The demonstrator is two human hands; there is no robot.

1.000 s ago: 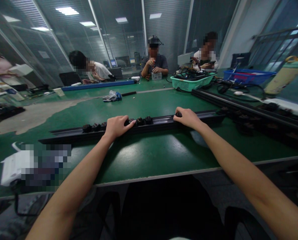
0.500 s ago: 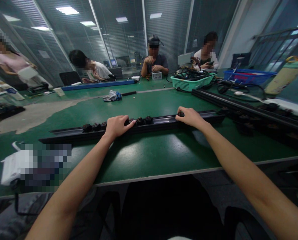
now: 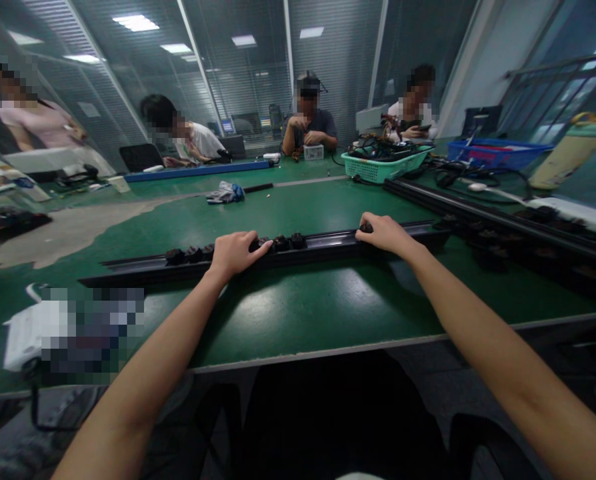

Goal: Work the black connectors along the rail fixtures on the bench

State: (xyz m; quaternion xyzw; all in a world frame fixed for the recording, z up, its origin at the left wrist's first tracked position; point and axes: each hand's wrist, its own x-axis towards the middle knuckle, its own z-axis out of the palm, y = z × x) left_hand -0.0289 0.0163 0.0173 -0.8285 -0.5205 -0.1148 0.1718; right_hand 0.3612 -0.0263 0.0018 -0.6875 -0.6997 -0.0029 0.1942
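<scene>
My left hand [image 3: 237, 255] lies curled over a row of dark blocks [image 3: 281, 243] mounted on a long black rail [image 3: 328, 245], and its fingertips reach the blocks. My right hand [image 3: 383, 233] rests farther along the same rail. Its fingertips are on a single dark block [image 3: 366, 228]. The rail lies across the green table mat [image 3: 308, 307], in front of me. My hands hide part of the rail and any blocks beneath them.
A second black rail with blocks [image 3: 488, 233] lies to the right. Beyond stand a green basket of cables [image 3: 383, 167] and a blue crate [image 3: 498, 153]. A crumpled glove [image 3: 224, 193] lies farther out. A blurred white object [image 3: 33, 340] sits front left. Several people sit across the table.
My right hand has slid a little to the right along the rail. My left hand has barely shifted. A person at the far left has moved farther into view.
</scene>
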